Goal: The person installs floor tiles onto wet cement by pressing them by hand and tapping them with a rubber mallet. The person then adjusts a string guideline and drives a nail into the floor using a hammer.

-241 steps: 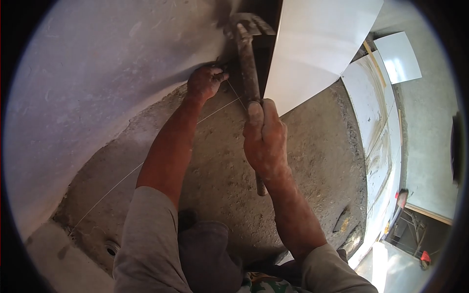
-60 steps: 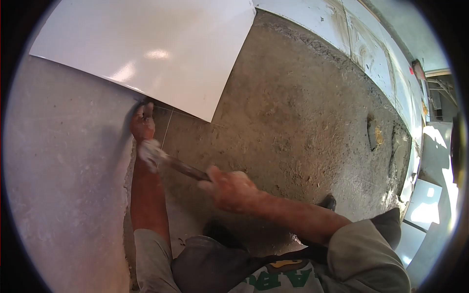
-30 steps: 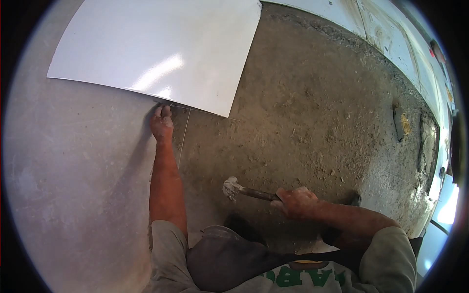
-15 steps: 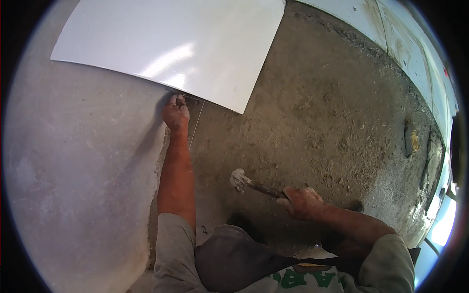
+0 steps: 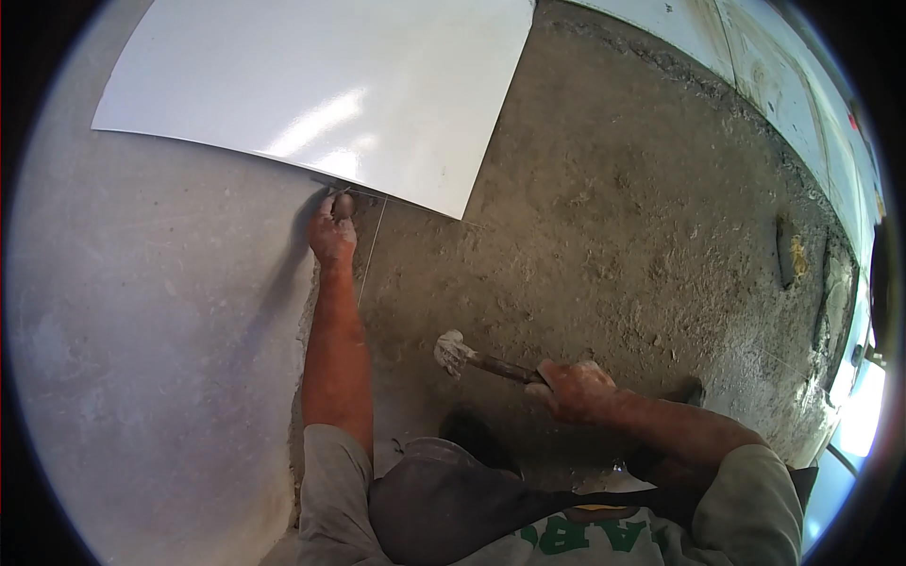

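Observation:
A large glossy white tile [image 5: 311, 75] lies at the top of the view, its near edge slanting down to a corner on the right. My left hand [image 5: 332, 231] is at that near edge, closed around the rounded handle of what looks like a trowel [image 5: 343, 206]. Most of its blade is hidden beside or under the tile edge. Lower right, my right hand [image 5: 578, 390] grips the wooden handle of a hammer [image 5: 505, 366]. The hammer's head is caked or wrapped in whitish material and points left, apart from the tile.
Rough grey mortar [image 5: 604, 245] spreads right of and below the tile. A smooth pale slab [image 5: 170, 302] runs along the left, ending in a ragged edge. Whitish panels [image 5: 764, 66] border the upper right. A thin line [image 5: 373, 250] stretches down from the tile edge.
My left hand has drawn slightly back from the tile edge, and more of the tool's handle shows. The right hand holds the hammer much as before. The view has shifted slightly.

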`<state>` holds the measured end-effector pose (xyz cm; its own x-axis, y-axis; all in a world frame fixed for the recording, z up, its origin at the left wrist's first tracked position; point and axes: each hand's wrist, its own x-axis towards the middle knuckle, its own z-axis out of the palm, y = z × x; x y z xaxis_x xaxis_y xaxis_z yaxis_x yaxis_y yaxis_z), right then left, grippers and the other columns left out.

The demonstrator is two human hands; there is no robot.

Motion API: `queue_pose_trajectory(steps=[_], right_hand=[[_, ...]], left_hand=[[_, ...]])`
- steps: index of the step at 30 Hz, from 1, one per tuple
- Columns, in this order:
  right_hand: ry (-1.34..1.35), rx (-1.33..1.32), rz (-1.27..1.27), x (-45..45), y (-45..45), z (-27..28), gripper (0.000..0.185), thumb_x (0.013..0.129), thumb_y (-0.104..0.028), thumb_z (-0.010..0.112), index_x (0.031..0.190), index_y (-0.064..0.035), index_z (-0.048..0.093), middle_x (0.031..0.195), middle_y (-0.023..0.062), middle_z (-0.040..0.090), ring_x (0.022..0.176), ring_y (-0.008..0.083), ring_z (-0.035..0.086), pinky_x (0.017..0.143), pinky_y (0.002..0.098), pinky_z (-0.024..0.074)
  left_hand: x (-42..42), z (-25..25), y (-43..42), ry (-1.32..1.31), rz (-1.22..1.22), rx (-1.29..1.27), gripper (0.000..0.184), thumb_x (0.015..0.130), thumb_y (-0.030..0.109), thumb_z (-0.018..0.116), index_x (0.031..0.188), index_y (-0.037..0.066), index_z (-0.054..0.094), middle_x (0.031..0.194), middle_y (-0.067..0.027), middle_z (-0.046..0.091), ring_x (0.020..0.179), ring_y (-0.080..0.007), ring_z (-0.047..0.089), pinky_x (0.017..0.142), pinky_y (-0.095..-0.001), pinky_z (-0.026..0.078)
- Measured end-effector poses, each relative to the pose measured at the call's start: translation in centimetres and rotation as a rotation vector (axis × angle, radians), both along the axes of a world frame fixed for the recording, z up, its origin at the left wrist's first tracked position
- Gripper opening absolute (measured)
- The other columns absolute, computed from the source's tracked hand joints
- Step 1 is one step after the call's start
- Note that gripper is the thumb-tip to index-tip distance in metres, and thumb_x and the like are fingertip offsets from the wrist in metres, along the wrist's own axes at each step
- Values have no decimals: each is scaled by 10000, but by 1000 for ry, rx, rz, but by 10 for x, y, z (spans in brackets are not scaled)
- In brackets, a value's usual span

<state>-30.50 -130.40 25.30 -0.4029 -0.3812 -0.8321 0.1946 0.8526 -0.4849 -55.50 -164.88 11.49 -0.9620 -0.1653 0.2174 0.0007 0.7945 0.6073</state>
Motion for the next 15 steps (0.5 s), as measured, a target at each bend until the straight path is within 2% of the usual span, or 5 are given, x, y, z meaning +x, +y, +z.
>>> queue_pose_trajectory(steps=[2,4,8,10,15], right_hand=[[-11,14,4,2,0,-2,480,973,-468,370,1145,-28,452,1017,254,627,1011,418,600,902,499,442],[-51,13,28,2,0,-4,484,973,-471,367,1150,-29,455,1027,245,628,1026,410,595,907,493,440],[-51,0,50,1,0,-5,481,973,-468,370,1149,-30,459,1028,239,629,1027,406,595,903,494,442],[-32,16,32,2,0,-4,477,970,-467,379,1144,-31,464,1023,249,626,1022,409,596,898,497,441],[-15,5,-1,1,-1,-4,470,961,-468,399,1120,-32,471,999,261,627,1006,418,599,883,504,443]], left_hand=[[-6,-14,-8,9,15,79,317,890,290,617,992,-5,667,830,-143,681,783,-226,640,712,-335,486],[-26,-66,-47,-57,67,696,342,887,330,625,988,6,669,814,-127,675,736,-209,637,669,-320,486],[-2,-14,-8,-148,76,329,323,876,288,658,938,-29,649,751,-78,639,633,-158,583,603,-296,468],[4,4,5,-405,41,454,294,860,258,685,875,-30,632,728,-53,612,593,-128,559,550,-278,448],[5,19,12,-371,15,782,249,859,238,690,858,-5,636,776,-65,634,634,-125,583,549,-268,461]])
